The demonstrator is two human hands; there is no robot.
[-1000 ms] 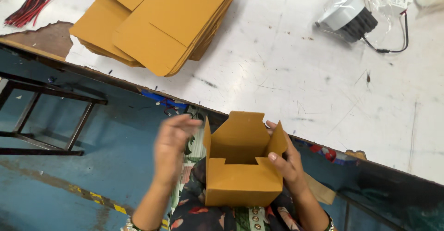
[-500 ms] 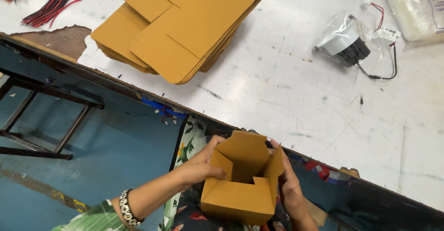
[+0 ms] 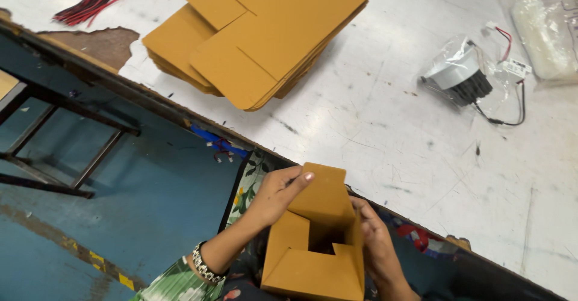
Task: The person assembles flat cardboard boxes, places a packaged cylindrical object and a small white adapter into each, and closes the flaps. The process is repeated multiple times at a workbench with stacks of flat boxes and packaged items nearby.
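A small brown cardboard box point(image 3: 316, 259), partly folded with its flaps standing up, sits low in the head view over my lap. My left hand point(image 3: 274, 194) grips its left side, thumb and fingers on the upright back flap. My right hand point(image 3: 373, 244) holds the right wall, fingers curled around the edge. The inside of the box looks empty as far as I can see.
A stack of flat brown box blanks point(image 3: 259, 30) lies on the white worktable point(image 3: 391, 132). A bagged black-and-white light fitting with wires point(image 3: 463, 78) rests at the right, a clear plastic bag point(image 3: 542, 30) beyond it. Red-black wire bundles point(image 3: 87, 6) lie far left. Blue floor and a metal frame point(image 3: 66, 138) are at left.
My left hand moved from beside the box onto its left wall and back flap. The box turned and its side flaps folded inward; the view shifted closer to the table.
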